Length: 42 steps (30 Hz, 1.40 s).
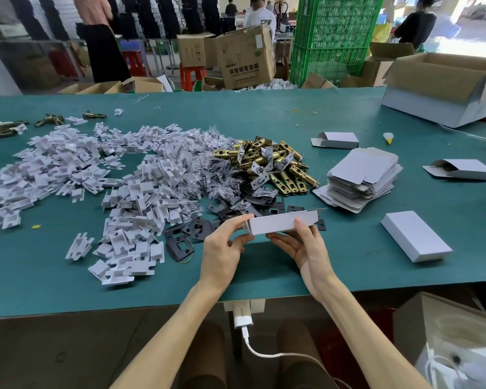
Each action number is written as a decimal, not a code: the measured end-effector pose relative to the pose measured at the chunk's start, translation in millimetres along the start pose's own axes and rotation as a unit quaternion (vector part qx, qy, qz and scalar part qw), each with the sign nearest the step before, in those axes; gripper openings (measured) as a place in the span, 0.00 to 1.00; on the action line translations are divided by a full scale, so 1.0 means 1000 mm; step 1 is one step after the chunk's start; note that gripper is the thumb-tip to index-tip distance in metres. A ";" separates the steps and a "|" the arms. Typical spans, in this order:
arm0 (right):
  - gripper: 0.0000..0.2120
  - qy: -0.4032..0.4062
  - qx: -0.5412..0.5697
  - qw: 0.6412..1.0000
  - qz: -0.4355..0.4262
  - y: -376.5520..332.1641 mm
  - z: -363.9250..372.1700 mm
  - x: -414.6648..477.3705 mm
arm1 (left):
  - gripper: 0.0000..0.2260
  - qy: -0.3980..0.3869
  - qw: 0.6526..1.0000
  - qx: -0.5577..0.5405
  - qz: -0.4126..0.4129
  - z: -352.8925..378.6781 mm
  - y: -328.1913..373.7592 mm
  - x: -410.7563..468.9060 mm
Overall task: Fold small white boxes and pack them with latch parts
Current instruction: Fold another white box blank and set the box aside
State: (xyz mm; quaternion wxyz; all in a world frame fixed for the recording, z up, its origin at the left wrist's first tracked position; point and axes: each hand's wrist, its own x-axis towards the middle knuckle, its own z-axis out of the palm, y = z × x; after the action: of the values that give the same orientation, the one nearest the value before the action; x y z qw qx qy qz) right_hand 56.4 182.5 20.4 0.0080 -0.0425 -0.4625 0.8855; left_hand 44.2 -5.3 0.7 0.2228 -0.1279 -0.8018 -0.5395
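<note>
Hands: left hand (222, 248) and right hand (306, 245) pinch white box (281, 224) ends.
Box: light, crushable card; grip edges, above black plates (180, 242).

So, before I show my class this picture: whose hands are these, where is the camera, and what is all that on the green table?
The single picture comes from a camera worn on a person's head, looking down at their own bare hands. The left hand and right hand together hold a small white box above the green table. On the table lie a heap of white card inserts, brass latch bolts, black metal plates, a stack of flat unfolded boxes and a closed white box.
</note>
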 end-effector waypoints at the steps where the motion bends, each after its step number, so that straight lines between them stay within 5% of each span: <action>1: 0.28 0.000 0.000 1.000 0.000 -0.001 0.000 -0.001 | 0.21 0.009 1.000 0.009 0.001 0.000 0.000 0.000; 24: 0.25 -0.003 0.036 0.999 -0.002 -0.003 -0.001 -0.001 | 0.23 -0.015 0.996 0.006 0.086 -0.002 0.011 -0.001; 42: 0.29 -0.016 -0.010 1.000 -0.019 0.001 -0.004 -0.001 | 0.17 -0.050 0.986 -0.133 -0.088 -0.005 0.011 0.003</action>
State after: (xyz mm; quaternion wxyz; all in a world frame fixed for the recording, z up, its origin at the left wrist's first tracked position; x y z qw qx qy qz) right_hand 57.6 184.9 17.3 0.0169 -0.0200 -0.4722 0.8811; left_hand 47.8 -5.5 12.2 0.1150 -0.1121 -0.7411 -0.6519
